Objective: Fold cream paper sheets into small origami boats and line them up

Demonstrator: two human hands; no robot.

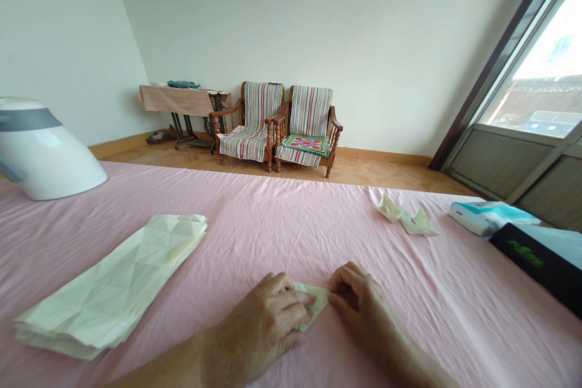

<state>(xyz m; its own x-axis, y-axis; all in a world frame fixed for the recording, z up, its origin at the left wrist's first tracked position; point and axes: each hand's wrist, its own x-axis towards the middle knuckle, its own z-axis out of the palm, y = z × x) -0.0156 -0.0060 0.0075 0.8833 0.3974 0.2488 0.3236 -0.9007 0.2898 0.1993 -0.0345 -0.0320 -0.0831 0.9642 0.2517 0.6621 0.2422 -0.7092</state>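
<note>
A small piece of pale green folded paper lies on the pink cloth between my hands. My left hand rests over its left part, with curled fingers pressing and gripping it and hiding much of that side. At the paper's right corner, my right hand is closed in a pinch, thumb and fingertips together. To the left is a creased stack of pale green paper sheets. Two small folded paper shapes with pointed tips stand farther off to the right.
A white kettle stands at the table's left edge. On the right lie a blue-and-white tissue pack and a black box. Beyond the pink tablecloth are two wooden chairs and a cloth-covered sewing table.
</note>
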